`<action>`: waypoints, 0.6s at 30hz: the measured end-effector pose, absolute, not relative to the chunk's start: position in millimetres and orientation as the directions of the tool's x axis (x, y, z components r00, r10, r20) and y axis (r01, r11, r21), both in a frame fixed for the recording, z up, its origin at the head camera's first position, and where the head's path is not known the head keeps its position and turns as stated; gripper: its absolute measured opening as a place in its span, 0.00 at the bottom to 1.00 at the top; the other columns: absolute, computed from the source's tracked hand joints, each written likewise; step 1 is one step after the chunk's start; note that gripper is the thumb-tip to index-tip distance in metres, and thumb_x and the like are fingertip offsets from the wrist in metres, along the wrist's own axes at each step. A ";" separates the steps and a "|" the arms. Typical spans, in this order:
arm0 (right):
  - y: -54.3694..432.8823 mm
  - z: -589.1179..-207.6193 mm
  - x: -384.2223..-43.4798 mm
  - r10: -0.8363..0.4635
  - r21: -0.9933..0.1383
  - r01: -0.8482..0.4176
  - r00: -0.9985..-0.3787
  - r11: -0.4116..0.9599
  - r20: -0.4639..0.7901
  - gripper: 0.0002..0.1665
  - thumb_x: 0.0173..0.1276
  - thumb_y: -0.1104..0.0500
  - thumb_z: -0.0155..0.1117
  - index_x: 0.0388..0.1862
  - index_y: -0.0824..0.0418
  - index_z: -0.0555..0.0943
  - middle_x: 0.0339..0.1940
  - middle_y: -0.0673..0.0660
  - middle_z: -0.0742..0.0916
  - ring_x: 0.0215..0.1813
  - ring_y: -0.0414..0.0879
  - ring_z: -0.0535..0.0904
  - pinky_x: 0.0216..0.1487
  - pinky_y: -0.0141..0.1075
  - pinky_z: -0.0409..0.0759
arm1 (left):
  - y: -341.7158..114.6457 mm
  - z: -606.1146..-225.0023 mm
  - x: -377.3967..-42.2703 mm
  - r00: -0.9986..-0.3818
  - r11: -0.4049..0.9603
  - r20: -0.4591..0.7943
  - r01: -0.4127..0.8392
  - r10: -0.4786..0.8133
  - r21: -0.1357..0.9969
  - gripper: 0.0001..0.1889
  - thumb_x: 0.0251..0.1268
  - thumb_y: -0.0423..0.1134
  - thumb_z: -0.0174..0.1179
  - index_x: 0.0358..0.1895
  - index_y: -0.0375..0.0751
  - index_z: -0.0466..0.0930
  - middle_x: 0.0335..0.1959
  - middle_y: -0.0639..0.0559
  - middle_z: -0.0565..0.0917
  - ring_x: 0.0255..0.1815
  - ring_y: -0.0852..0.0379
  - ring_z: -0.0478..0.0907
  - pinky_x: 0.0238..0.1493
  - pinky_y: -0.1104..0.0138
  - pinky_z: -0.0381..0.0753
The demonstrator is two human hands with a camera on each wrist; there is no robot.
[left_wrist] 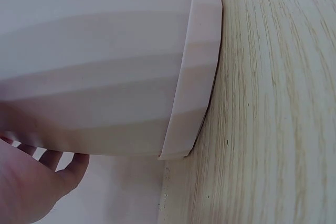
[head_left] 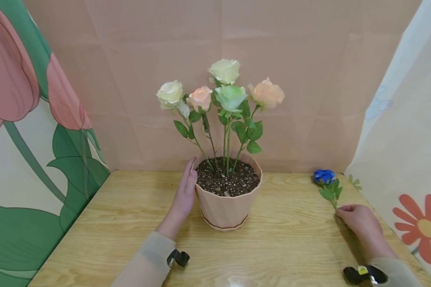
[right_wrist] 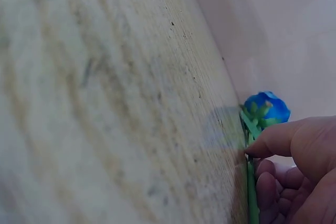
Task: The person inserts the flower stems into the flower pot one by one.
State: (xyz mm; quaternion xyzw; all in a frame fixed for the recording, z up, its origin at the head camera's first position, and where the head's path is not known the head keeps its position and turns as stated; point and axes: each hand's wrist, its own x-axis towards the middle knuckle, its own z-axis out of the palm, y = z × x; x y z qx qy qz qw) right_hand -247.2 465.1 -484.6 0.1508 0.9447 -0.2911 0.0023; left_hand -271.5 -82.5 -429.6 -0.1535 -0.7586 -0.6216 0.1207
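A pink faceted flowerpot (head_left: 225,209) filled with dark soil stands on a matching saucer at the table's middle. White, peach and pale green artificial roses (head_left: 231,98) rise upright from the soil. My left hand (head_left: 184,195) rests against the pot's left side with fingers extended; in the left wrist view, fingertips of that hand (left_wrist: 31,182) touch the pot wall. On the right, a blue artificial rose (head_left: 324,176) lies on the table, its bloom pointing away from me. Thumb and fingers of my right hand (head_left: 360,223) pinch its green stem, seen also in the right wrist view.
The wood-grain table (head_left: 129,231) ends at a pink backdrop (head_left: 158,48) behind the pot. A tulip-patterned panel (head_left: 18,167) borders the left side, and a white flower-print panel (head_left: 409,159) borders the right, close to my right hand.
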 end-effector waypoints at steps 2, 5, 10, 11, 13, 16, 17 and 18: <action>465.9 -485.0 -247.5 0.271 -0.545 0.268 -0.960 0.795 -0.077 0.27 0.80 0.47 0.66 0.53 0.73 0.88 0.53 0.75 0.88 0.49 0.67 0.83 0.43 0.51 0.76 | -82.9 -430.0 -271.9 -0.923 0.178 0.375 0.384 0.083 0.906 0.32 0.94 0.52 0.35 0.92 0.53 0.50 0.92 0.48 0.52 0.90 0.40 0.50 0.87 0.38 0.48; 466.0 -485.6 -248.1 0.259 -0.539 0.244 -0.965 0.806 -0.050 0.27 0.80 0.46 0.67 0.51 0.72 0.89 0.56 0.77 0.88 0.51 0.70 0.84 0.44 0.53 0.77 | -83.4 -430.4 -272.4 -0.921 0.175 0.381 0.389 0.081 0.904 0.32 0.94 0.52 0.35 0.92 0.50 0.50 0.92 0.47 0.52 0.90 0.39 0.50 0.86 0.38 0.49; 462.2 -485.0 -248.7 0.258 -0.535 0.247 -0.965 0.808 -0.055 0.29 0.80 0.42 0.69 0.49 0.70 0.91 0.55 0.75 0.89 0.52 0.70 0.84 0.48 0.57 0.78 | -83.8 -430.9 -272.7 -0.916 0.166 0.394 0.401 0.078 0.901 0.32 0.94 0.51 0.34 0.92 0.45 0.50 0.92 0.44 0.52 0.89 0.37 0.50 0.86 0.36 0.49; 461.2 -484.8 -248.7 0.262 -0.533 0.252 -0.963 0.807 -0.059 0.29 0.79 0.42 0.69 0.49 0.69 0.91 0.55 0.75 0.89 0.52 0.70 0.85 0.49 0.59 0.78 | -84.0 -430.9 -272.9 -0.917 0.166 0.392 0.399 0.075 0.902 0.32 0.94 0.51 0.34 0.92 0.45 0.50 0.92 0.45 0.53 0.89 0.38 0.51 0.86 0.37 0.49; 460.3 -483.9 -248.9 0.258 -0.531 0.251 -0.964 0.809 -0.063 0.29 0.80 0.41 0.69 0.48 0.69 0.91 0.54 0.75 0.89 0.52 0.70 0.84 0.51 0.61 0.78 | -84.1 -430.5 -272.6 -0.918 0.167 0.391 0.398 0.073 0.902 0.33 0.94 0.51 0.34 0.92 0.45 0.50 0.92 0.45 0.53 0.89 0.38 0.51 0.86 0.37 0.49; 460.6 -484.1 -249.2 0.243 -0.523 0.232 -0.969 0.820 -0.050 0.29 0.81 0.42 0.67 0.48 0.70 0.90 0.54 0.75 0.88 0.52 0.71 0.84 0.50 0.61 0.78 | -84.7 -430.6 -273.2 -0.918 0.168 0.390 0.397 0.070 0.903 0.32 0.94 0.51 0.34 0.92 0.46 0.50 0.92 0.45 0.53 0.89 0.38 0.51 0.86 0.37 0.49; 461.3 -484.5 -249.2 0.234 -0.520 0.221 -0.971 0.825 -0.042 0.29 0.81 0.42 0.67 0.48 0.70 0.90 0.55 0.76 0.88 0.52 0.71 0.85 0.49 0.60 0.78 | -84.8 -430.7 -273.1 -0.918 0.167 0.391 0.397 0.070 0.902 0.32 0.94 0.51 0.34 0.92 0.47 0.50 0.92 0.45 0.53 0.89 0.38 0.51 0.86 0.37 0.49; 462.3 -484.9 -249.4 0.225 -0.520 0.211 -0.974 0.827 -0.037 0.29 0.82 0.42 0.67 0.49 0.70 0.90 0.55 0.76 0.88 0.51 0.71 0.85 0.48 0.58 0.78 | -84.9 -430.6 -273.1 -0.918 0.169 0.390 0.397 0.070 0.902 0.32 0.94 0.51 0.34 0.92 0.47 0.50 0.92 0.45 0.53 0.89 0.38 0.51 0.86 0.37 0.49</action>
